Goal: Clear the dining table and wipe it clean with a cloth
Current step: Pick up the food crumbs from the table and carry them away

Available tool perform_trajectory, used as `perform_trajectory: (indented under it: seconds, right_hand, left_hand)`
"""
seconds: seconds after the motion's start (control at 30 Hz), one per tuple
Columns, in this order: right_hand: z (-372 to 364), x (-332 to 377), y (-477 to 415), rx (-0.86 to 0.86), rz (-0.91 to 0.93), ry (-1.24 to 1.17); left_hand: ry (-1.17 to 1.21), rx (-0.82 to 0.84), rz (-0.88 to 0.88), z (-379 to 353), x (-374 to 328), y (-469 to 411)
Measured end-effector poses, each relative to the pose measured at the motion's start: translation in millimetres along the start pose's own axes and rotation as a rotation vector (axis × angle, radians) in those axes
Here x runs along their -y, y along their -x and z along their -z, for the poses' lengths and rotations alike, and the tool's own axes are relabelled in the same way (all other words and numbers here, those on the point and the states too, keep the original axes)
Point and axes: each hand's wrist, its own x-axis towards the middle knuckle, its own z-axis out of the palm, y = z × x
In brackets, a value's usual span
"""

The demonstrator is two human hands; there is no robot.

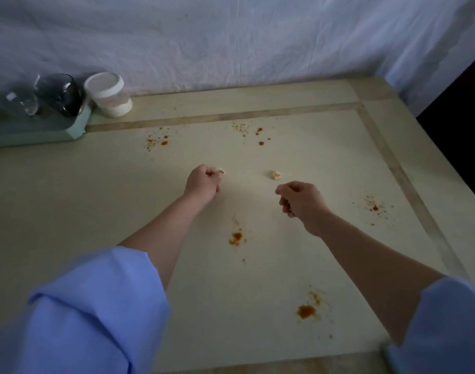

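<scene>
The cream dining table [311,163] carries several orange-brown sauce stains, such as one [236,236] in the middle and one [306,311] near the front. My left hand [202,183] is closed, pinching a small pale food scrap [220,171] at its fingertips. A second pale scrap [275,174] lies on the table just beyond my right hand [301,202], which hovers with its fingers curled and holds nothing that I can see. No cloth is in view.
At the back left a pale green tray [42,130] holds a dark glass [61,94] and a clear glass [23,103]. A white-lidded jar [108,94] stands beside it. A white sheet [231,36] hangs behind the table; the right edge drops into darkness.
</scene>
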Motion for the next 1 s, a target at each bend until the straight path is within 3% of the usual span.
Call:
perform_trajectory:
  seconds: [0.1, 0.27, 0.47, 0.57, 0.67, 0.77, 0.83, 0.9, 1.0]
  right_hand:
    - [5, 4, -36, -0.089, 0.05, 0.217]
    - [-1, 12, -72, -0.04, 0.089, 0.623]
    - [-12, 20, -81, -0.05, 0.104, 0.813]
    - [-9, 18, -81, -0.038, 0.101, 0.768]
    - [-10, 19, -78, 0.029, 0.068, 0.343]
    - [-20, 28, -62, 0.136, -0.112, -0.338]
    - [-31, 37, -50, 0.182, -0.193, -0.793]
    - [-41, 48, -39, 0.22, -0.221, -1.153]
    - [-48, 69, -16, 0.261, -0.169, -1.374]
  left_hand:
    - [-0.321, -0.055, -0.031, -5, -3, -20]
    - [-0.534, -0.043, -0.052, -17, -4, -38]
    - [-0.711, -0.048, -0.102, -22, -7, -46]
    - [-0.7, -0.068, -0.101, -23, -5, -46]
    - [-0.298, -0.024, -0.028, -22, -7, -42]
    - [0.393, 0.023, 0.128, -21, -24, -23]
    - [0.703, 0.05, 0.176, -22, -39, -8]
    - [0.863, 0.072, 0.143, -22, -56, 6]
    - [0.969, 0.025, 0.031, -18, -77, 24]
